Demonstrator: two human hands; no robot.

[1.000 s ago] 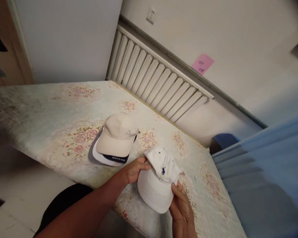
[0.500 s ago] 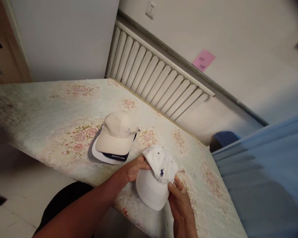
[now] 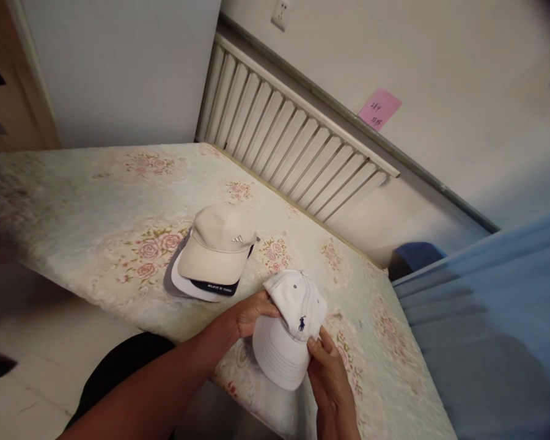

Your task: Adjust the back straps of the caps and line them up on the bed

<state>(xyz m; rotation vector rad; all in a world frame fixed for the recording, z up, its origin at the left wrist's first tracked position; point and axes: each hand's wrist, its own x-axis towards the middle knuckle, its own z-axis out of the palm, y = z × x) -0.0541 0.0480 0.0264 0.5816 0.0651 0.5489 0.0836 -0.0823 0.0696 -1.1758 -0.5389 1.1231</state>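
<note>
A white baseball cap [image 3: 286,327] with a small dark blue logo sits between both my hands over the near edge of a floral mattress [image 3: 119,195]. My left hand [image 3: 250,315] grips the cap's left side, fingers curled onto the crown. My right hand [image 3: 327,373] pinches the cap's right side where the crown meets the brim. The brim points toward me. To the left, a stack of caps [image 3: 211,260] lies on the mattress, a beige one on top, with white, dark blue and grey brims showing beneath.
A white radiator [image 3: 288,143] runs along the wall behind the mattress. A pink sticky note [image 3: 379,109] and a wall socket [image 3: 281,13] sit above it. Blue fabric [image 3: 486,318] fills the right side. Pale floor lies at lower left.
The white cap has been drawn slightly closer together between my hands, and my right hand has shifted a little left along its side. The stack of caps has not moved.
</note>
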